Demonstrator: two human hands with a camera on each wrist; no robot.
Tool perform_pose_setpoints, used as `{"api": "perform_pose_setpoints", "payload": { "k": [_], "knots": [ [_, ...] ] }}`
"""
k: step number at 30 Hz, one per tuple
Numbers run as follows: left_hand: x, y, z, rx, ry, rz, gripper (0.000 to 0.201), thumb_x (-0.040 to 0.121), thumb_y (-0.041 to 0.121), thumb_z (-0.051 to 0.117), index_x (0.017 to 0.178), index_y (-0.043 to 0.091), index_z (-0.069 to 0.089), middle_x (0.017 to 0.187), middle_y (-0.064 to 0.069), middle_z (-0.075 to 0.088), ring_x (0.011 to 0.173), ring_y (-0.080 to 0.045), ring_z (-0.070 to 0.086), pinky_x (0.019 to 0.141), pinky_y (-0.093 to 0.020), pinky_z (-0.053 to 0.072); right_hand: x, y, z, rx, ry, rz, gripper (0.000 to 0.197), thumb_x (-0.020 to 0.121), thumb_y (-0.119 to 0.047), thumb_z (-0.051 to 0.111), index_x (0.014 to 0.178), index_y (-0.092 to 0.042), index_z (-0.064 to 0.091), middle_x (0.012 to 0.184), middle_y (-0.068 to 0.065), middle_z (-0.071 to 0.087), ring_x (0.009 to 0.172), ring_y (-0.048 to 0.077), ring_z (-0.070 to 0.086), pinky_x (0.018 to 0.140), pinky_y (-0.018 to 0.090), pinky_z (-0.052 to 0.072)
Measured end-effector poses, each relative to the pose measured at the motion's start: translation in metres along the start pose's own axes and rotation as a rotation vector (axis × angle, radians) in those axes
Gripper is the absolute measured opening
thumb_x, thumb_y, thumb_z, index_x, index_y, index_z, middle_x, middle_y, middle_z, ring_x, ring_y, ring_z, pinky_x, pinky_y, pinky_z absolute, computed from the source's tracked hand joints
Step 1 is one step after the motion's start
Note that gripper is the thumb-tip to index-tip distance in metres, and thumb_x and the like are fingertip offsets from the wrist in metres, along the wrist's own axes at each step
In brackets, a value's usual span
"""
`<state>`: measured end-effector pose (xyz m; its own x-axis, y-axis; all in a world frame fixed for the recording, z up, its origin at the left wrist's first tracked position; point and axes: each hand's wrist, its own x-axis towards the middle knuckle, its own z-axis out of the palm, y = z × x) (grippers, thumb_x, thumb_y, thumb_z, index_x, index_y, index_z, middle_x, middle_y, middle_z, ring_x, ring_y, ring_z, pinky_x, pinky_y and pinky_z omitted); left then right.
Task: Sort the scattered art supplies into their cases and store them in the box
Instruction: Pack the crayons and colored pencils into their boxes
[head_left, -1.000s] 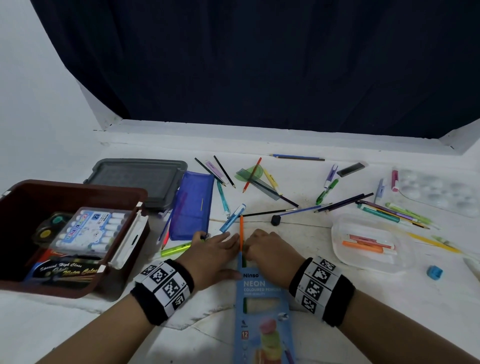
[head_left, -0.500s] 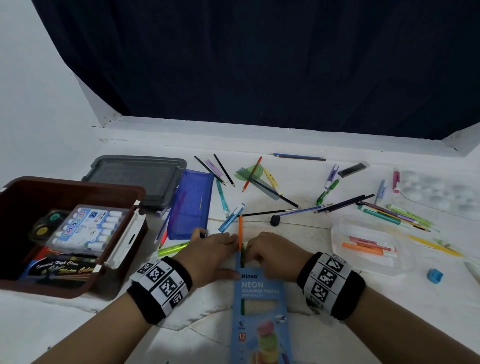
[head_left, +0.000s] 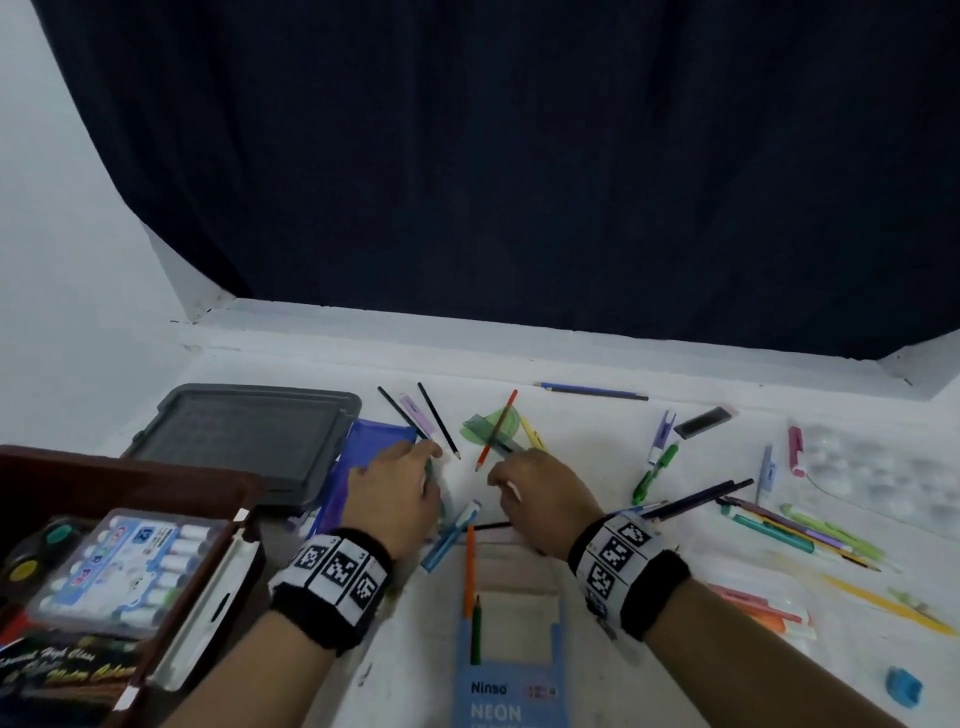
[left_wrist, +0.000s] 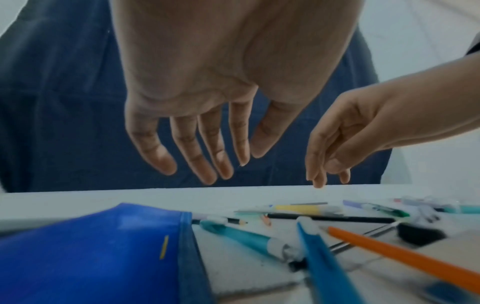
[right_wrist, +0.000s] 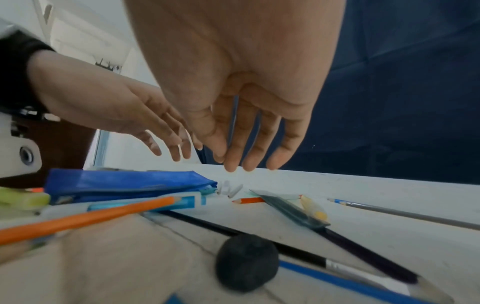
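- At the near left of the white bench (head_left: 597, 431) stands a brown storage box (head_left: 130, 483) holding a clear case of markers (head_left: 130, 561) and a dark watercolour set (head_left: 57, 670).
- Behind the box, farther away, lies its grey lid (head_left: 244, 436), with a blue zip pencil pouch (head_left: 363, 457) lying flat just to the lid's right.
- The left hand (head_left: 395, 493) hovers over the pouch's right edge, fingers straight and relaxed, holding nothing.
- Near centre lies the open blue box of neon coloured pencils (head_left: 506, 670); an orange pencil (head_left: 470, 566) and a green pencil (head_left: 475, 631) stick out of its mouth.
- The right hand (head_left: 540, 493) hovers just right of the left hand, fingers loosely extended, empty.
- Just beyond both hands lie a red-orange pencil (head_left: 496, 431) across a green protractor (head_left: 491, 426), and two dark pencils.
- To the right, many pens, pencils and markers lie scattered, with a clear plastic case (head_left: 763, 603) and a blue sharpener (head_left: 904, 686) at the near right.
- Judgement: the step in hand is gathering loose coloured pencils for the neon box; most supplies are unsorted.
- The next move likely calls for pinching a thin pencil lying flat, probably the red-orange one, and sliding it into the box mouth.
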<state>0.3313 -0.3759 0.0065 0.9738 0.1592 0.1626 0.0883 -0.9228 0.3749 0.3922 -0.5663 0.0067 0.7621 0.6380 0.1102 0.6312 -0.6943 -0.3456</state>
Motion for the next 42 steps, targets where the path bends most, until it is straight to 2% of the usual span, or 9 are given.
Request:
{"api": "perform_pose_setpoints", "payload": {
  "k": [4, 7, 13, 18, 21, 25, 32, 37, 42],
  "knots": [
    [0.034, -0.003, 0.014, 0.176, -0.147, -0.169, 0.039, 0.094, 0.025, 0.045, 0.132, 0.031, 0.050, 0.139, 0.002, 0.047, 0.129, -0.022, 0.044, 0.100, -0.049, 0.032, 0.029, 0.005, 0.008, -0.107, -0.148, -0.027, 0.039, 0.095, -0.006, 0.047, 0.131, -0.013, 0.059, 0.132, 0.010, 0.057, 0.126, 0.028, 0.047, 0.100, 0.042, 0.044],
    [0.059, -0.006, 0.018, 0.244, -0.312, -0.211, 0.052, 0.096, 0.027, 0.045, 0.147, 0.028, 0.036, 0.162, 0.001, 0.018, 0.150, -0.022, 0.016, 0.111, -0.059, 0.024, 0.046, 0.008, 0.014, -0.235, -0.243, -0.086, 0.042, 0.093, -0.003, 0.048, 0.134, -0.009, 0.053, 0.138, 0.009, 0.051, 0.135, 0.030, 0.039, 0.099, 0.046, 0.045],
    [0.081, -0.001, 0.029, 0.368, -0.573, -0.257, 0.067, 0.100, 0.031, 0.037, 0.159, 0.020, 0.006, 0.167, 0.000, -0.006, 0.153, -0.028, -0.007, 0.114, -0.069, 0.004, 0.064, 0.010, 0.021, -0.451, -0.343, -0.072, 0.045, 0.094, -0.005, 0.052, 0.138, -0.010, 0.048, 0.144, 0.008, 0.044, 0.142, 0.028, 0.030, 0.097, 0.045, 0.043],
    [0.076, 0.004, 0.028, 0.457, -0.548, -0.107, 0.061, 0.099, 0.024, 0.042, 0.156, 0.019, 0.020, 0.167, -0.001, 0.006, 0.151, -0.030, 0.011, 0.114, -0.069, 0.011, 0.066, -0.001, 0.008, -0.611, -0.310, -0.072, 0.015, 0.085, 0.004, 0.060, 0.094, -0.001, 0.071, 0.102, 0.019, 0.067, 0.102, 0.036, 0.062, 0.077, 0.039, 0.049],
    [0.069, 0.006, 0.029, 0.487, -0.444, -0.002, 0.045, 0.097, 0.018, 0.047, 0.142, 0.022, 0.047, 0.150, -0.003, 0.037, 0.138, -0.031, 0.035, 0.111, -0.061, 0.023, 0.060, -0.001, -0.002, -0.629, -0.189, -0.071, 0.031, 0.040, 0.000, 0.089, 0.044, -0.009, 0.059, 0.049, 0.012, 0.058, 0.046, 0.030, 0.060, 0.047, 0.030, 0.046],
    [0.068, 0.004, 0.032, 0.507, -0.337, 0.102, 0.027, 0.091, 0.015, 0.051, 0.108, 0.028, 0.068, 0.116, 0.002, 0.059, 0.109, -0.027, 0.055, 0.098, -0.049, 0.028, 0.054, 0.013, 0.001, -0.611, -0.296, -0.048, 0.016, 0.085, 0.000, 0.058, 0.092, -0.009, 0.070, 0.100, 0.014, 0.068, 0.101, 0.034, 0.060, 0.079, 0.039, 0.047],
    [0.065, 0.009, 0.036, 0.450, -0.259, 0.229, 0.024, 0.087, 0.026, 0.062, 0.108, 0.034, 0.069, 0.113, 0.006, 0.060, 0.108, -0.024, 0.054, 0.092, -0.044, 0.025, 0.033, 0.026, -0.005, -0.558, -0.285, -0.057, 0.030, 0.095, -0.007, 0.047, 0.123, -0.014, 0.055, 0.129, 0.013, 0.053, 0.124, 0.033, 0.044, 0.092, 0.043, 0.041],
    [0.062, 0.009, 0.042, 0.423, -0.232, 0.331, 0.014, 0.089, 0.037, 0.065, 0.102, 0.032, 0.064, 0.107, 0.004, 0.051, 0.105, -0.025, 0.049, 0.088, -0.043, 0.018, 0.025, 0.029, -0.016, -0.365, 0.008, -0.086, 0.049, 0.083, 0.000, 0.037, 0.126, -0.020, 0.048, 0.113, 0.008, 0.060, 0.110, 0.033, 0.052, 0.079, 0.041, 0.041],
    [0.060, 0.014, 0.040, 0.462, -0.329, 0.448, 0.018, 0.092, 0.021, 0.059, 0.103, 0.035, 0.056, 0.107, 0.006, 0.048, 0.105, -0.023, 0.048, 0.092, -0.047, 0.019, 0.021, 0.016, -0.038, -0.281, 0.276, -0.023, 0.051, 0.076, 0.010, 0.053, 0.120, -0.015, 0.053, 0.096, 0.005, 0.063, 0.090, 0.031, 0.056, 0.067, 0.037, 0.041]
  ]
}}
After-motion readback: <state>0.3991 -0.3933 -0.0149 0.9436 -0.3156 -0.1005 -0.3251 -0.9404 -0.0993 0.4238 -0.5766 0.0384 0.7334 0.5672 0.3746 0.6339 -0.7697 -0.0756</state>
